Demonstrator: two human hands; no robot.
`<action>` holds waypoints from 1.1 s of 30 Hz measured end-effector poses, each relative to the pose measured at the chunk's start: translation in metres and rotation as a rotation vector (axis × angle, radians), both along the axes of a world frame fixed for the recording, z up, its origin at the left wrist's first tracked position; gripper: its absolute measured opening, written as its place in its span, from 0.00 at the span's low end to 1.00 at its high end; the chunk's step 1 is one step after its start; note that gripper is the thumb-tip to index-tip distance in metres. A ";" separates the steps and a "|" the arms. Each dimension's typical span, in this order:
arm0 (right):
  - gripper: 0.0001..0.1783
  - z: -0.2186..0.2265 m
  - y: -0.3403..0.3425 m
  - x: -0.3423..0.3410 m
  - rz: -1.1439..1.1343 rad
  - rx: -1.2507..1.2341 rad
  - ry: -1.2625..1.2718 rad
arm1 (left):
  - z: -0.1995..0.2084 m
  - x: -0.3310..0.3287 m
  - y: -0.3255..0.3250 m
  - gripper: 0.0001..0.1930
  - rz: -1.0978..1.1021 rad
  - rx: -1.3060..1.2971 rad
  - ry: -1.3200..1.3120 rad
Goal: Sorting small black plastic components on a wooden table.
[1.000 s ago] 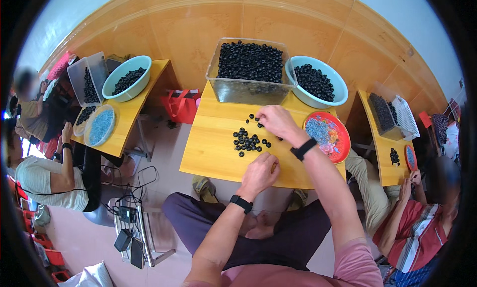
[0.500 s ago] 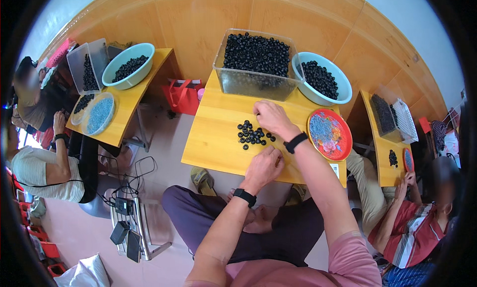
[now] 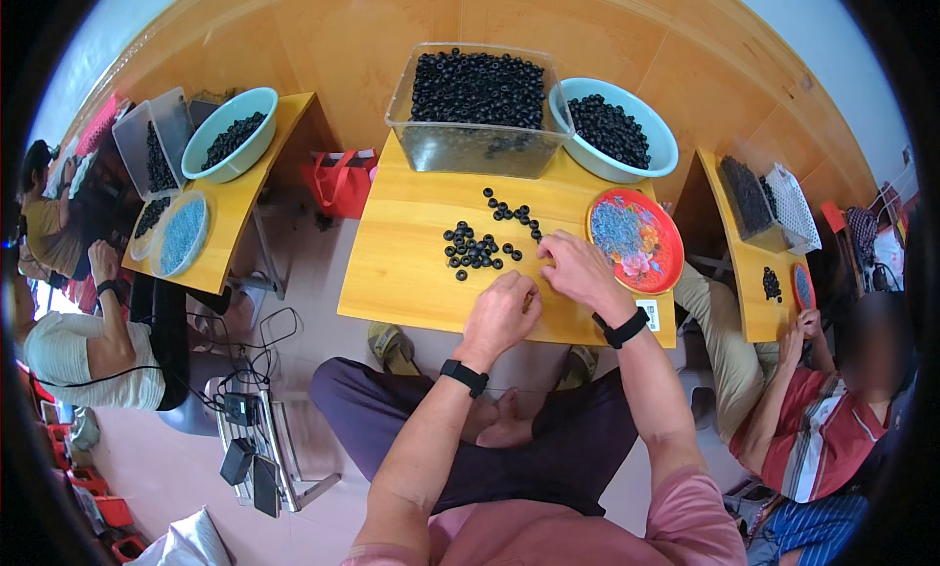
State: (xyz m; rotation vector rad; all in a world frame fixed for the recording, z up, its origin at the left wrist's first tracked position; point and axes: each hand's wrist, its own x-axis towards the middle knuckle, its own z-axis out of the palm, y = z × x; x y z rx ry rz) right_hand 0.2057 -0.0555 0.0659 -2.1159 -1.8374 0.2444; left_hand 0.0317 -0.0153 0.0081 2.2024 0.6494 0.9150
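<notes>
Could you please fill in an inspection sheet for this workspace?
Surface: yellow wooden table, bare patches visible.
Things in use: loose black beads; clear bin and pale-blue basin of black beads along the far side; red floral tray with small blue-grey pieces at right.
Clutter: white card by the near right corner.
Hands: left hand curled at the near side; right hand curled beside the beads; whether either grips anything, cannot tell.
Cables: black cables tangled at a metal-framed stand, left.
Surroundings: neighbouring tables both sides, people seated; red bag at left.
</notes>
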 end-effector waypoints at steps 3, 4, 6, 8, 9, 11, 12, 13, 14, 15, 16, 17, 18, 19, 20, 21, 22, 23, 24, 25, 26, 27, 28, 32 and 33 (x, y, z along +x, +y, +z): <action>0.12 -0.005 0.011 -0.005 0.023 0.092 0.080 | 0.004 0.000 -0.001 0.05 0.005 0.016 0.044; 0.12 -0.006 0.015 -0.010 0.022 0.098 0.084 | 0.002 0.000 -0.001 0.05 0.009 0.023 0.020; 0.13 -0.011 0.022 -0.016 0.029 0.106 0.050 | 0.002 -0.001 0.000 0.05 0.013 0.034 -0.001; 0.12 -0.023 0.025 -0.012 0.049 0.122 0.060 | 0.002 -0.001 -0.001 0.05 0.030 0.053 -0.004; 0.11 -0.023 0.026 -0.013 0.073 0.132 0.067 | 0.001 -0.001 -0.002 0.05 0.031 0.056 -0.002; 0.11 -0.021 0.023 -0.011 0.049 0.135 0.055 | 0.000 -0.001 -0.002 0.05 0.049 -0.137 0.064; 0.10 -0.016 0.018 -0.011 0.021 0.133 0.041 | 0.000 0.000 -0.003 0.05 0.044 -0.139 0.064; 0.10 -0.012 0.014 -0.011 0.014 0.130 0.039 | 0.001 0.000 -0.003 0.08 0.073 -0.195 -0.017; 0.11 -0.007 0.009 -0.012 0.020 0.131 0.147 | 0.001 -0.001 -0.003 0.11 0.101 -0.251 -0.099; 0.11 -0.003 0.003 -0.010 0.017 0.132 0.251 | 0.003 -0.002 -0.002 0.18 0.092 -0.240 -0.085; 0.11 -0.005 -0.001 -0.008 -0.003 0.128 0.243 | 0.005 -0.003 -0.002 0.17 0.063 -0.227 -0.144; 0.12 -0.009 -0.004 -0.007 0.015 0.065 0.438 | 0.003 -0.004 -0.001 0.15 0.035 -0.169 -0.172; 0.13 -0.012 -0.005 -0.006 0.036 0.005 0.632 | 0.002 -0.006 0.001 0.14 0.010 -0.108 -0.203; 0.15 -0.015 -0.008 -0.005 0.028 -0.009 0.659 | 0.003 -0.006 0.000 0.14 -0.011 -0.115 -0.209; 0.15 -0.016 -0.011 -0.002 0.007 -0.007 0.653 | 0.004 -0.006 -0.001 0.13 -0.012 -0.120 -0.210; 0.15 -0.016 -0.014 -0.002 0.015 -0.016 0.745 | 0.006 -0.007 -0.002 0.11 -0.010 -0.121 -0.210; 0.15 -0.016 -0.016 -0.002 0.024 -0.024 0.838 | 0.006 -0.007 -0.003 0.11 -0.024 -0.124 -0.214; 0.15 -0.024 -0.017 0.001 0.015 -0.026 0.847 | 0.007 -0.006 -0.004 0.11 -0.020 -0.157 -0.179; 0.15 -0.024 -0.018 0.001 0.007 -0.024 0.845 | 0.006 -0.007 -0.004 0.12 -0.011 -0.190 -0.141; 0.15 -0.023 -0.020 0.000 0.025 -0.032 0.828 | 0.005 -0.007 -0.004 0.12 -0.008 -0.168 -0.131; 0.14 -0.023 -0.021 0.000 0.043 -0.041 0.810 | 0.005 -0.006 -0.005 0.12 -0.015 -0.170 -0.132; 0.15 -0.023 -0.022 -0.001 0.031 -0.048 0.838 | 0.006 -0.007 -0.005 0.12 -0.011 -0.183 -0.113; 0.15 -0.023 -0.024 -0.002 0.026 -0.048 0.838 | 0.006 -0.007 -0.006 0.12 -0.007 -0.196 -0.094; 0.13 -0.020 -0.035 0.003 -0.010 0.029 0.695 | 0.004 -0.005 -0.004 0.10 0.002 -0.180 -0.087; 0.12 -0.018 -0.040 0.007 -0.029 0.090 0.637 | 0.004 -0.004 -0.004 0.10 -0.001 -0.183 -0.090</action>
